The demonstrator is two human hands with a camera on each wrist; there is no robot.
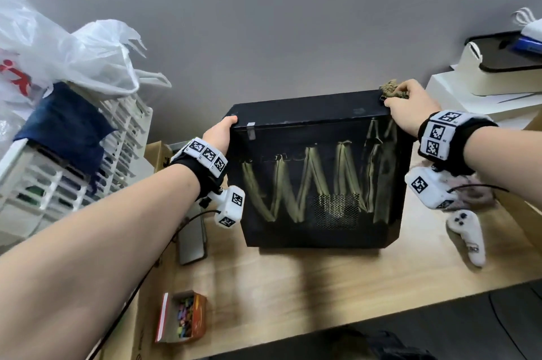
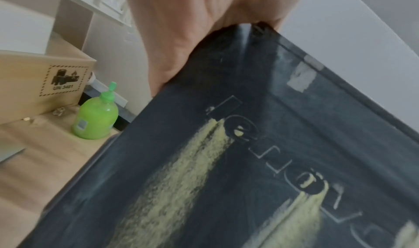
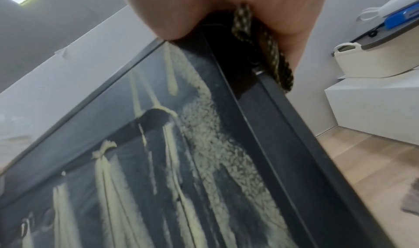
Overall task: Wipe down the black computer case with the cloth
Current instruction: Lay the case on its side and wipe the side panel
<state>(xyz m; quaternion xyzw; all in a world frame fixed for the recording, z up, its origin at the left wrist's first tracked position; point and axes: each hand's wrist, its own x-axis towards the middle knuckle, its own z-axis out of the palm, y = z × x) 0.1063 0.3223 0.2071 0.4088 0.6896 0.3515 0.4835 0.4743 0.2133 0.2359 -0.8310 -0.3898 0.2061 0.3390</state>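
Desk: light wood, carries everything. Case sits mid-desk, back edge near the grey wall, so both arms reach it from the front without leaning.

Case: black, upright, broad side panel facing the person. Looks tipped a little toward them, can't confirm. That panel carries yellowish zigzag smears, top to bottom, over the embossed lettering and the vent grille. Smears sit largely intact, so by my read the panel is mostly unwiped; the job is early.

Left hand: on the top left corner, fingers curled over the top edge, palm against the end face. Holding the case, no cloth in it. Purpose looks like bracing: the box is tall and narrow, and a sideways wipe would slide or rock it.

Right hand: on the top right corner, fingers closed around the cloth, pressing it onto the corner. Wrist view shows the cloth squeezed between palm and the case's edge rail.

Cloth: small, dark, speckled weave, bunched into a wad. Bunching gives firm pressure on an edge; for the flat panel it likely needs spreading out.

Off to the sides: shelf unit with plastic bags at left, green bottle left of the case, white controller on the desk at right, small box of coloured bits at front. None touches the case.
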